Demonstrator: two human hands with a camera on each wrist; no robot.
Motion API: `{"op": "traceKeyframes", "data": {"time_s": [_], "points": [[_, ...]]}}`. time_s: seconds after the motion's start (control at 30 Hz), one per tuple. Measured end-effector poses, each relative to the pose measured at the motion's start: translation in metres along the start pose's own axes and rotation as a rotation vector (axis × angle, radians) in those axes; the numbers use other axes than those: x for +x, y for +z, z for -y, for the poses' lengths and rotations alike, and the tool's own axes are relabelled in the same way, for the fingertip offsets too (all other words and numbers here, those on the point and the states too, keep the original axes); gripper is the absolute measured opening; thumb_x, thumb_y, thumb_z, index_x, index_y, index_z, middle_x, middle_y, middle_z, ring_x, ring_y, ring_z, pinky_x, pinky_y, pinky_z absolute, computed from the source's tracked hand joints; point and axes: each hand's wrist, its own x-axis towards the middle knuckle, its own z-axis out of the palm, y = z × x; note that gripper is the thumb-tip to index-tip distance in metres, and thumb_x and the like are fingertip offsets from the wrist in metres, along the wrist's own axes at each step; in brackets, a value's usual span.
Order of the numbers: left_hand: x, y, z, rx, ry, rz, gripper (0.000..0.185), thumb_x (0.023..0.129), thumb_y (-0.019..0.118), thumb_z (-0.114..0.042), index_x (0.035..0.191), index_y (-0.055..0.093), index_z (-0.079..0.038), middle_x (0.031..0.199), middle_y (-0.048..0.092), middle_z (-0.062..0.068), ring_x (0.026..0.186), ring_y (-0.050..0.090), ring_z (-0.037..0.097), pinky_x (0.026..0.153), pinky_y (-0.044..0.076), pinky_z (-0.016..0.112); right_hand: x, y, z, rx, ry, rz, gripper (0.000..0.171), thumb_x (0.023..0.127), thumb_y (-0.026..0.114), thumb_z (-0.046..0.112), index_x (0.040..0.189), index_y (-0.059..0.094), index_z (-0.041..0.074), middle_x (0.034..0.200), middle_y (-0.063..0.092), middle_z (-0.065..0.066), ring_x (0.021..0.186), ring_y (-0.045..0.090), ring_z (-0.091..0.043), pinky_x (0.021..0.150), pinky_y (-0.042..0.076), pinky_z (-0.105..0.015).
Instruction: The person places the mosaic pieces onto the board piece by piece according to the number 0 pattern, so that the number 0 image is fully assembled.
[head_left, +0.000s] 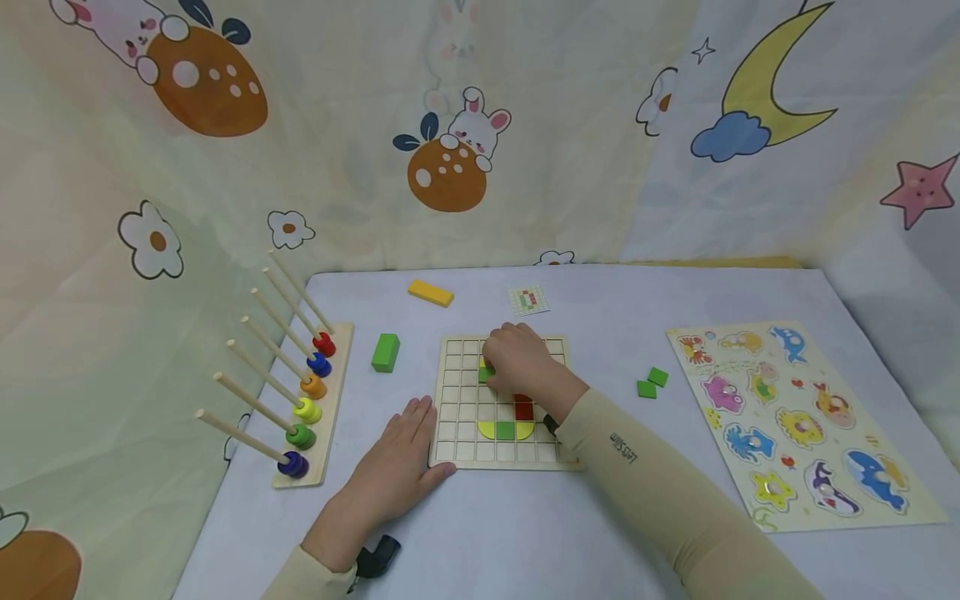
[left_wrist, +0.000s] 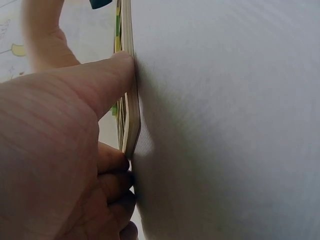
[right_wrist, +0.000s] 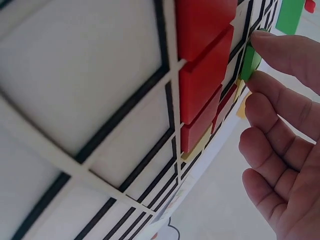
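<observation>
Board (head_left: 457, 454) lies mid-table; left hand (head_left: 401, 462), fingers flat and relaxed, presses its near-left corner. Farther in, right hand (head_left: 517, 362) pinches a green tile (head_left: 486, 374) on the grid, above red tiles (head_left: 523, 408).

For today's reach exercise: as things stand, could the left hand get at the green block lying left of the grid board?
Probably yes. The left hand rests flat at the grid board corner, and only bare tabletop shows between it and the green block; the ring rack stands off to the side.
</observation>
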Motion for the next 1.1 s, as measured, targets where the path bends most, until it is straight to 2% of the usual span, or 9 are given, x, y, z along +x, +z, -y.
{"op": "traceKeyframes", "data": {"time_s": [0.57, 1.1], "points": [[0.0002, -0.0011, 0.0, 0.017, 0.0, 0.003, 0.097, 0.097, 0.063, -0.062, 0.165, 0.027, -0.004, 0.176, 0.021, 0.012, 0.165, 0.015, 0.03, 0.133, 0.022, 0.052, -0.0003, 0.0006, 0.0001, -0.011, -0.012, -0.017, 0.02, 0.085, 0.088, 0.032, 0.077, 0.077, 0.018, 0.083, 0.066, 0.005, 0.084, 0.052, -0.018, 0.086, 0.048, -0.037], [0.0006, 0.0022, 0.0016, 0.015, 0.003, 0.005, 0.098, 0.096, 0.065, -0.063, 0.165, 0.027, -0.004, 0.176, 0.021, 0.012, 0.165, 0.015, 0.03, 0.132, 0.023, 0.053, 0.0002, 0.004, -0.0015, 0.026, -0.001, 0.003, 0.011, 0.087, 0.087, 0.027, 0.085, 0.082, 0.018, 0.084, 0.072, 0.007, 0.088, 0.056, -0.017, 0.089, 0.049, -0.037]]}}
